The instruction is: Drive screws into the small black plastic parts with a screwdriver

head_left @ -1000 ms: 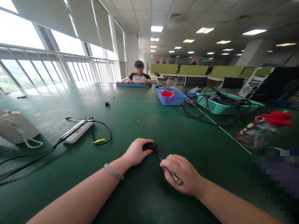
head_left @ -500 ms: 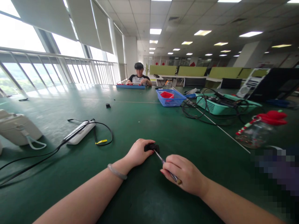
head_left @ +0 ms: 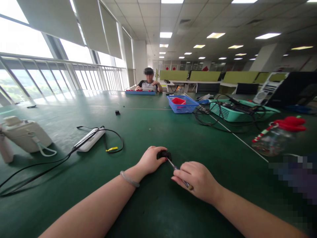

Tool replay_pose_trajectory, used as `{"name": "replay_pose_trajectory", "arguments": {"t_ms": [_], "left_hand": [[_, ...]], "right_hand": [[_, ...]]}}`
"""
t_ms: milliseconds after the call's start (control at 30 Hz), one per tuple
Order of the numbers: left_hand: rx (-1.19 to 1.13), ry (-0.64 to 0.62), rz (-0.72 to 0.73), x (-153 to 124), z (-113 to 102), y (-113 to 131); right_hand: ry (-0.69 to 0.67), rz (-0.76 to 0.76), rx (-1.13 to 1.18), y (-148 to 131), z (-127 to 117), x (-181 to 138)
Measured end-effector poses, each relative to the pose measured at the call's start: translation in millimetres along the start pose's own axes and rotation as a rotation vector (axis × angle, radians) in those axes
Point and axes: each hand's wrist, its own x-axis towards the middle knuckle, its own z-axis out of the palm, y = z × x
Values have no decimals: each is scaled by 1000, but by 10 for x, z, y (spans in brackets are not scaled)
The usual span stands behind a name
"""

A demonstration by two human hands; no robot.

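Note:
On the green tabletop, my left hand [head_left: 151,161] is closed around a small black block-shaped part [head_left: 164,154], thumb at its near side and fingers behind it. What kind of part it is I cannot make out. A slim screwdriver-like tool [head_left: 175,168] with a metal shaft and a brownish end is gripped in my right hand [head_left: 195,180]. The tool slants up and left, and its tip meets the near face of the black part. A grey bangle circles my left wrist.
A white power bank-like box [head_left: 90,140] with black cables lies left, near a beige bottle [head_left: 27,135]. Farther off are a small black piece [head_left: 117,112], a blue basket [head_left: 184,107], a green basket [head_left: 237,114] and a red-lidded jar [head_left: 274,142]. A person [head_left: 149,84] sits opposite.
My view has shifted slightly, so the whole scene sits a little farther right. Both hands keep their grips, with the tool tip still at the black part. The person opposite has raised one hand.

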Motion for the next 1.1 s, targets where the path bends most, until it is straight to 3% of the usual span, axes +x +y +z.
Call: {"name": "replay_pose_trajectory", "arguments": {"t_ms": [633, 1100], "left_hand": [[54, -15, 17, -15, -17, 48], [92, -49, 45, -14, -39, 79]], "right_hand": [[-105, 98, 104, -119, -39, 48], [-61, 129, 112, -93, -36, 46]]}}
